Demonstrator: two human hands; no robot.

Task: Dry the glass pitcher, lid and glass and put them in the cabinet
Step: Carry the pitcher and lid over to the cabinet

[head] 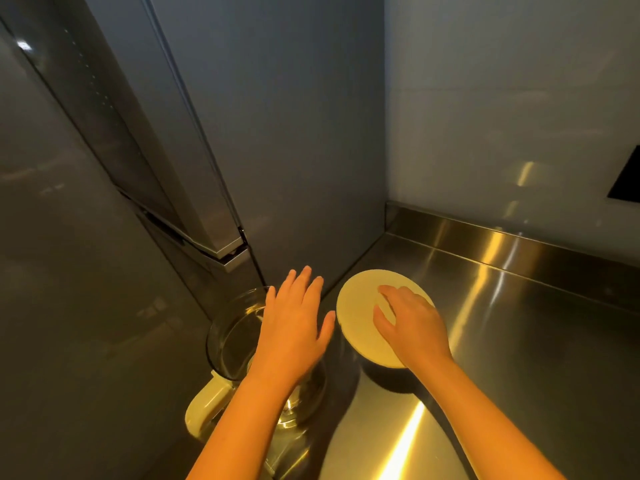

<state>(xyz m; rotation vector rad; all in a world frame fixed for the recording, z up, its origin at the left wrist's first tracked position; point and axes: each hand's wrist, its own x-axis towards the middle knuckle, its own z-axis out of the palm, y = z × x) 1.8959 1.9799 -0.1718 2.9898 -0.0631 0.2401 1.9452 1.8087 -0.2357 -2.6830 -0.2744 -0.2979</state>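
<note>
- The stainless steel counter (pixel 519 323) ends at the back in a low steel upstand (pixel 502 240) below a pale wall (pixel 502 98). On the left it runs into a tall grey side panel (pixel 294 133), so the corner is closed on two sides.
- Open steel lies to the right of the hands and toward the near edge, streaked with bright reflections.
- A dark glossy appliance door (pixel 69 237) fills the far left – its steel-trimmed edge slants down toward the corner.
- A dark rectangular plate (pixel 627 178) sits on the wall at the right border of the view.
- The glass pitcher (pixel 232 341) stands upright at the counter's left end, close to the grey panel; whether it touches the panel cannot be told. Its mouth is open and its cream handle (pixel 207 403) points toward the near left.
- The left hand (pixel 294 327) is above the pitcher's mouth, palm down, fingers straight and slightly spread, thumb out to the right. It grips nothing, and whether it touches the rim cannot be told.
- The round cream lid (pixel 356 306) is just right of the pitcher, tilted – a dark shadow lies on the steel beneath its near side.
- The right hand (pixel 412 327) holds the lid at its right side, fingers bent over the top face, forearm reaching in from the lower right.
</note>
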